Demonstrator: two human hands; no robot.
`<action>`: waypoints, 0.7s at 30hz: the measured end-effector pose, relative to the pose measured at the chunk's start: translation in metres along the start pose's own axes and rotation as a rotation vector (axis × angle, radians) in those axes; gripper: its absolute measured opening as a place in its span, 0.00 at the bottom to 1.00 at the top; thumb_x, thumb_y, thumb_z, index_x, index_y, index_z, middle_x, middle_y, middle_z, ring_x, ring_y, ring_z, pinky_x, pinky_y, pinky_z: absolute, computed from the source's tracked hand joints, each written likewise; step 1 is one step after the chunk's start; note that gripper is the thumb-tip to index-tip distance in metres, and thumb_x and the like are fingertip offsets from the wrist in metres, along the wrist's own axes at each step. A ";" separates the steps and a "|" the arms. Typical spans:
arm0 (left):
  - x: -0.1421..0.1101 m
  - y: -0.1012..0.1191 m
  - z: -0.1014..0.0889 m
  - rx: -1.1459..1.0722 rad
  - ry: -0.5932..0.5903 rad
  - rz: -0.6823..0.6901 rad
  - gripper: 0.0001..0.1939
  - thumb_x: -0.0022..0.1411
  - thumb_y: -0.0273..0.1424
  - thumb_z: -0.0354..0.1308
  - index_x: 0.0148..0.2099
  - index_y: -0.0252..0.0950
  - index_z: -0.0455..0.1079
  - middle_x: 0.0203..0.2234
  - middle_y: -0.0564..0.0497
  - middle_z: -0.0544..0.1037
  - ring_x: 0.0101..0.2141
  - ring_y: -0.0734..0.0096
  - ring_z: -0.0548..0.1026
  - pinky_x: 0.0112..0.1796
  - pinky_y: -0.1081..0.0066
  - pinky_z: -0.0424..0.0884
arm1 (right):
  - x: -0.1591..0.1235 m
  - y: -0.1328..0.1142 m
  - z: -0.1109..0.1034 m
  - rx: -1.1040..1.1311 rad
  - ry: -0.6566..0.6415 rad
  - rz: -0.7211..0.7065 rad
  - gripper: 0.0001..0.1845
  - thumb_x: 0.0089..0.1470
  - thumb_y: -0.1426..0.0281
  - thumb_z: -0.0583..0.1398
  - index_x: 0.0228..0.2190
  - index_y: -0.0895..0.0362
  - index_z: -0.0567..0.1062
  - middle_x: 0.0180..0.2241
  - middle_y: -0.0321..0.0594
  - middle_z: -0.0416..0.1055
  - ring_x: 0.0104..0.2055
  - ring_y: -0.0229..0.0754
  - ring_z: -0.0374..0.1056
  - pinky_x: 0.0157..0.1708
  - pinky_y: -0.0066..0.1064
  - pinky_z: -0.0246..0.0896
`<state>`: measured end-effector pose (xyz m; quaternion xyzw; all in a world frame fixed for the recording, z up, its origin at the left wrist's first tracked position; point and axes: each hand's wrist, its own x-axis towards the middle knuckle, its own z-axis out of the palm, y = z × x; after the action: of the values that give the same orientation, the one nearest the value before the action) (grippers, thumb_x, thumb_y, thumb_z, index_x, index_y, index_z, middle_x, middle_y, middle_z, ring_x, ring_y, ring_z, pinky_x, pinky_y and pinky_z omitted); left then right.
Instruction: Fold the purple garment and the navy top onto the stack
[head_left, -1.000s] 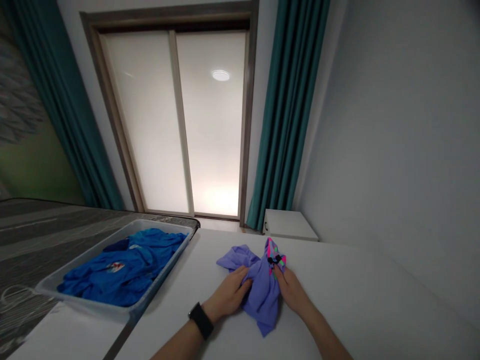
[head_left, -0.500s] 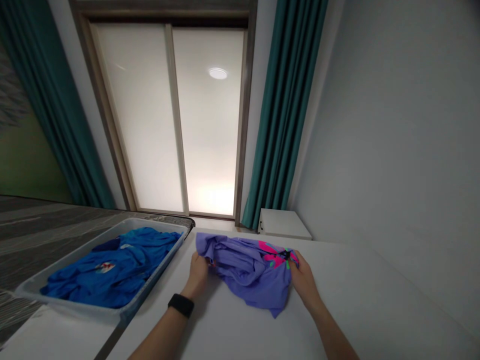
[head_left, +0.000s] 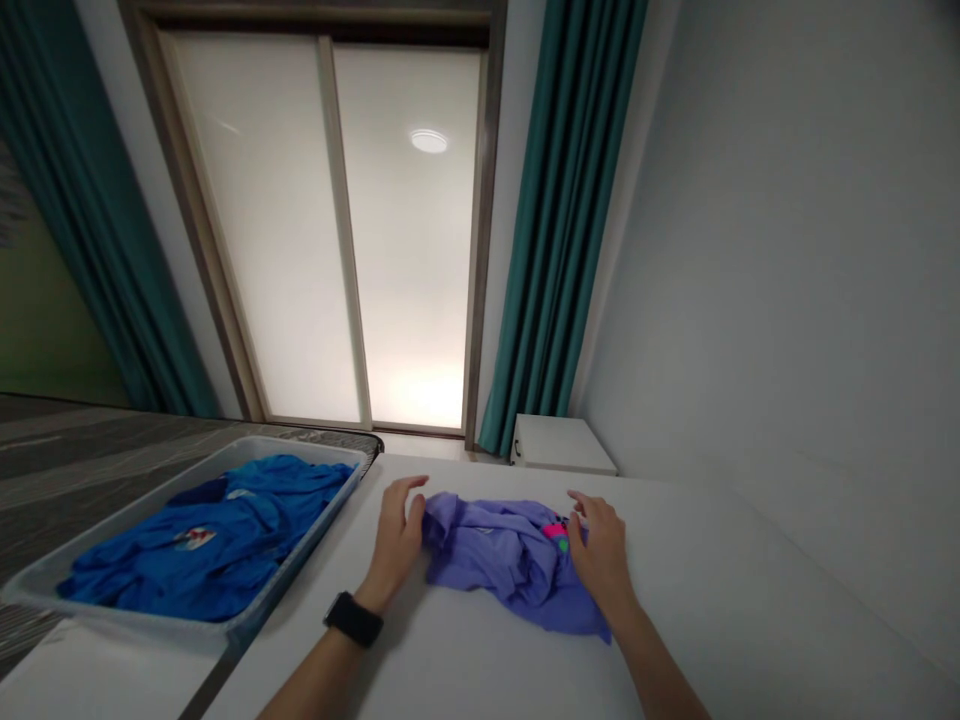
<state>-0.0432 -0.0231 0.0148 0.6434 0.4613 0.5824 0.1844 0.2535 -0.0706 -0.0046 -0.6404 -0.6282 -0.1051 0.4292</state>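
Observation:
A crumpled purple garment (head_left: pixel 502 555) with a pink and green print near its right end lies on the white table (head_left: pixel 480 670). Just off the cloth's left end is my left hand (head_left: pixel 397 535), its thumb and fingers apart and nothing between them; a black watch sits on that wrist. My right hand (head_left: pixel 602 550) hovers over or rests against the garment's right end, fingers spread, covering part of the print. Whether it touches the fabric I cannot tell. The garment's exact kind is not clear in its folds.
To the left stands a translucent plastic bin (head_left: pixel 229 630) with blue clothes (head_left: pixel 202 550) in it. Behind it stretches a dark striped surface (head_left: pixel 90 440). A low white cabinet (head_left: pixel 562 445) stands beyond the table, near the teal curtain (head_left: pixel 559 250) and the right wall.
Both hands have let go of the purple garment and their fingers have opened. The garment has dropped flatter onto the table, slightly nearer and to the right. The view has shifted a little.

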 end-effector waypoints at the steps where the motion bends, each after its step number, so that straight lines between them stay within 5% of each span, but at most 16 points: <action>1: -0.005 0.008 0.000 0.055 -0.103 0.118 0.13 0.63 0.34 0.49 0.46 0.37 0.71 0.43 0.43 0.75 0.47 0.57 0.72 0.50 0.56 0.67 | -0.002 -0.008 -0.001 -0.002 -0.028 -0.048 0.16 0.60 0.68 0.48 0.43 0.55 0.73 0.38 0.44 0.73 0.43 0.47 0.66 0.45 0.42 0.57; 3: -0.018 0.026 0.003 0.119 -0.364 0.305 0.14 0.63 0.33 0.51 0.49 0.39 0.71 0.45 0.44 0.75 0.48 0.58 0.71 0.51 0.57 0.66 | -0.008 -0.025 -0.001 -0.003 -0.126 -0.135 0.15 0.62 0.68 0.49 0.41 0.54 0.74 0.40 0.43 0.73 0.45 0.47 0.66 0.47 0.41 0.56; 6: -0.038 0.048 0.015 0.165 -0.692 0.456 0.28 0.57 0.37 0.60 0.60 0.41 0.65 0.53 0.43 0.71 0.52 0.52 0.68 0.55 0.54 0.63 | -0.019 -0.045 0.002 -0.020 -0.326 -0.209 0.17 0.59 0.69 0.53 0.49 0.52 0.71 0.46 0.43 0.73 0.50 0.47 0.65 0.53 0.42 0.53; 10: -0.044 0.049 0.026 0.214 -0.806 0.388 0.20 0.60 0.29 0.53 0.54 0.44 0.71 0.48 0.47 0.76 0.48 0.52 0.71 0.52 0.56 0.63 | -0.026 -0.051 0.002 -0.002 -0.532 -0.218 0.25 0.56 0.71 0.54 0.56 0.51 0.67 0.50 0.44 0.71 0.54 0.47 0.63 0.60 0.46 0.45; 13: -0.034 0.036 0.022 0.175 -0.690 0.228 0.17 0.62 0.28 0.46 0.46 0.41 0.73 0.41 0.47 0.78 0.43 0.56 0.73 0.47 0.58 0.65 | -0.024 -0.041 -0.003 -0.009 -0.565 -0.208 0.30 0.53 0.73 0.54 0.58 0.49 0.64 0.54 0.43 0.69 0.58 0.48 0.60 0.63 0.49 0.39; 16: -0.019 0.023 0.013 0.024 -0.419 0.009 0.15 0.63 0.32 0.44 0.43 0.38 0.72 0.37 0.46 0.78 0.39 0.59 0.74 0.43 0.61 0.67 | -0.016 -0.024 -0.007 -0.071 -0.514 -0.202 0.35 0.46 0.79 0.53 0.57 0.50 0.66 0.55 0.42 0.69 0.59 0.48 0.59 0.63 0.49 0.36; 21: -0.002 0.015 0.003 -0.231 -0.081 -0.243 0.11 0.59 0.37 0.50 0.36 0.37 0.70 0.29 0.51 0.76 0.34 0.62 0.73 0.36 0.69 0.68 | -0.005 0.002 -0.006 -0.171 -0.324 -0.092 0.28 0.49 0.80 0.51 0.51 0.55 0.71 0.50 0.45 0.72 0.54 0.49 0.63 0.60 0.46 0.43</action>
<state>-0.0347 -0.0315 0.0248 0.5804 0.4580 0.5783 0.3448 0.2572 -0.0778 -0.0053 -0.6537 -0.7065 -0.0731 0.2612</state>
